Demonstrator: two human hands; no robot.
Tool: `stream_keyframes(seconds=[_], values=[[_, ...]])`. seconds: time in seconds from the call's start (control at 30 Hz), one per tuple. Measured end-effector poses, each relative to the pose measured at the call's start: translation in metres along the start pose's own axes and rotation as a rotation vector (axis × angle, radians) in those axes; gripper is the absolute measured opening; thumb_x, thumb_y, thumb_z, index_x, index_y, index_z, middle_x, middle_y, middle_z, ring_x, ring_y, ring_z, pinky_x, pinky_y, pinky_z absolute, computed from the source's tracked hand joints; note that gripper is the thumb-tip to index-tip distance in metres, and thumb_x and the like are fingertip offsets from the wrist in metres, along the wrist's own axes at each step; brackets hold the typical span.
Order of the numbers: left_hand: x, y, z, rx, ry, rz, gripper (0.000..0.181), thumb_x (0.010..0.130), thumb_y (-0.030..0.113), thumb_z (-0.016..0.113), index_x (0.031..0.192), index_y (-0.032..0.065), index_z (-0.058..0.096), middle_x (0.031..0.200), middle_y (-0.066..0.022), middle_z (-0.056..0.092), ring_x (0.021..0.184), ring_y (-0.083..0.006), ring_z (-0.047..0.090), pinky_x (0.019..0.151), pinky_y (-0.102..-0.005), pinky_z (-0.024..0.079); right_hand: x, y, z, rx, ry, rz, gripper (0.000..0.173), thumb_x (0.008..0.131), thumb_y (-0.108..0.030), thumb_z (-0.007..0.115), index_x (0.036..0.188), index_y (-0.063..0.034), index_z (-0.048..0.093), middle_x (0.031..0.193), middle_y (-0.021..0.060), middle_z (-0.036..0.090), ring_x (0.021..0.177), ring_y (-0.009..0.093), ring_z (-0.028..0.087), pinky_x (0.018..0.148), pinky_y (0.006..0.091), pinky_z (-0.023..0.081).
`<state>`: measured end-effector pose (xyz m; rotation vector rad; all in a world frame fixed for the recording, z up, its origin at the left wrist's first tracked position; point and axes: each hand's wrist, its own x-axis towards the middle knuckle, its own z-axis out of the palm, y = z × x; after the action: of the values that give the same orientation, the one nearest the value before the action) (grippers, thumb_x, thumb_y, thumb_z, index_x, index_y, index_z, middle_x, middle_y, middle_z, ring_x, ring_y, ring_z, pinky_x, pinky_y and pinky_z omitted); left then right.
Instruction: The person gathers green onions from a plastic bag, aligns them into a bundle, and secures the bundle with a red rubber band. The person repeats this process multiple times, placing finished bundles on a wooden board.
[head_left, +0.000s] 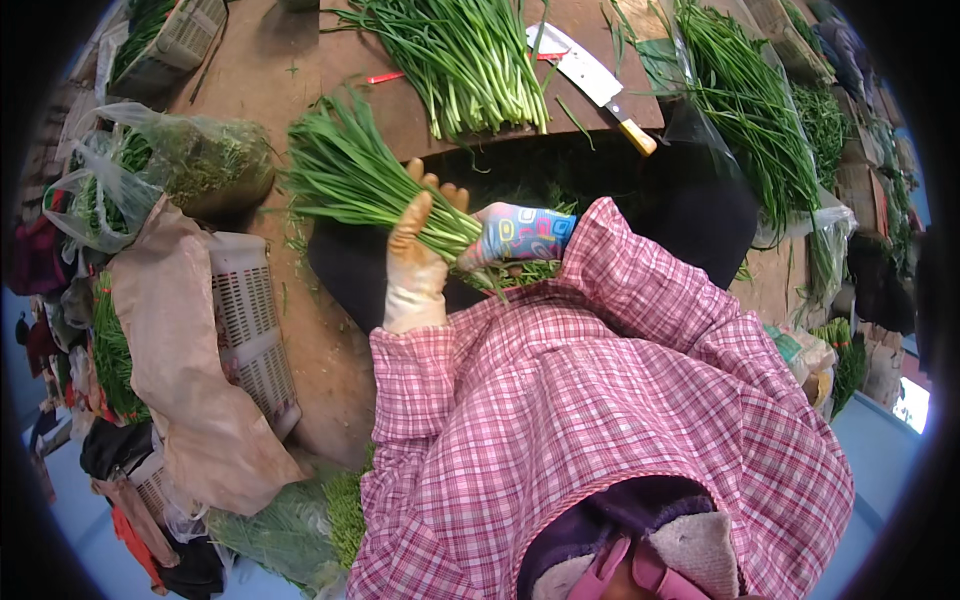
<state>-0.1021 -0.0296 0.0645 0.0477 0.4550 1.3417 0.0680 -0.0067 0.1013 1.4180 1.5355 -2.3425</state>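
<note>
A bunch of garlic chives is held over my lap, its leaf tips toward the upper left. My left hand, in a white glove with tan-coated fingers, cups the bunch from below near the stem ends. At the pale cut ends, my right hand is closed around the stems; a patterned blue cuff covers its wrist. A larger pile of garlic chives lies on a brown board in front of me. To the right of that pile rests a cleaver, its wood-ended handle past the board's near edge.
At right, long garlic chives lie on clear plastic. A plastic bag of trimmings stands at left, near a white slatted crate partly covered by a tan sheet. Another crate holds greens at upper left. Red strips lie on the board.
</note>
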Motion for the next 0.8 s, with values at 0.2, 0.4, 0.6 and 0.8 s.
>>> stream_keyframes(seconds=[0.2, 0.4, 0.6, 0.8], values=[[0.017, 0.037, 0.022, -0.026, -0.100, 0.194, 0.044, 0.089, 0.001, 0.062, 0.131, 0.0104, 0.052, 0.104, -0.0028, 0.064, 0.094, -0.0177, 0.063, 0.096, -0.0391, 0.052, -0.014, 0.011, -0.008, -0.056, 0.099, -0.122, 0.031, 0.090, -0.034, 0.063, 0.106, -0.0079, 0.068, 0.072, 0.0016, 0.062, 0.057, 0.011, 0.051, 0.054, 0.0270, 0.042], [0.019, 0.041, 0.037, 0.462, 0.131, 0.425, 0.045, 0.087, -0.001, 0.064, 0.131, 0.0040, 0.051, 0.105, -0.0082, 0.062, 0.089, -0.0186, 0.064, 0.086, -0.0354, 0.055, -0.023, 0.026, -0.025, -1.079, 0.347, -0.161, 0.023, 0.086, -0.031, 0.062, 0.096, -0.0121, 0.070, 0.085, 0.0134, 0.069, 0.080, 0.034, 0.067, 0.070, 0.0419, 0.053], [0.015, 0.050, 0.034, 0.481, 0.125, 0.490, 0.046, 0.088, 0.000, 0.064, 0.131, 0.0072, 0.049, 0.107, -0.0085, 0.061, 0.089, -0.0194, 0.064, 0.087, -0.0388, 0.057, -0.027, -0.022, -0.030, -0.802, 0.681, -0.440, 0.045, 0.080, -0.033, 0.070, 0.117, -0.0088, 0.063, 0.112, 0.0170, 0.064, 0.105, 0.034, 0.061, 0.089, 0.0418, 0.050], [0.019, 0.053, 0.038, 0.170, 0.079, 0.410, 0.042, 0.089, 0.000, 0.061, 0.129, 0.0109, 0.052, 0.106, -0.0055, 0.064, 0.091, -0.0180, 0.063, 0.094, -0.0431, 0.053, -0.001, -0.004, -0.009, -0.508, 0.339, -0.353, 0.071, 0.080, -0.045, 0.073, 0.136, -0.0098, 0.049, 0.123, 0.0202, 0.061, 0.115, 0.034, 0.058, 0.096, 0.0390, 0.047]])
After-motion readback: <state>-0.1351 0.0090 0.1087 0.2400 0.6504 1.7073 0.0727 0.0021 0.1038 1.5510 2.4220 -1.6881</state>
